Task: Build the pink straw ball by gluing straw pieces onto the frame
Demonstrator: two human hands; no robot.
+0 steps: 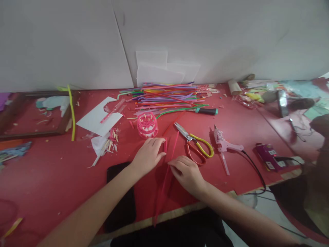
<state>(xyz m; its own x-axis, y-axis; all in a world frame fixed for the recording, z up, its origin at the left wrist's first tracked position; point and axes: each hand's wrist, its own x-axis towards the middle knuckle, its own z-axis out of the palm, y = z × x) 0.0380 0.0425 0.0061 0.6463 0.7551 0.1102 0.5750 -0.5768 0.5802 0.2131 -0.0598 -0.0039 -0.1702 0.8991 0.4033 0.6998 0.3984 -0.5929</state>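
Observation:
My left hand [149, 155] rests on the red table with its fingers together, their tips on a short red straw piece [165, 145]. My right hand [187, 173] lies just to the right, its fingers pinched on a long red straw [166, 178] that runs from near the scissors down to the table's front edge. A pink ring-shaped straw craft [147, 125] stands just beyond my left hand. Scissors [195, 143] with red and yellow handles lie to the right of my hands.
A pile of coloured straws [167, 97] lies at the back by the wall. A pink glue gun [224, 145] with a black cord, a craft knife [205, 111], white paper [99, 118], straw offcuts [110, 142], a dark phone [120, 192] and a wooden frame [33, 115] surround the hands.

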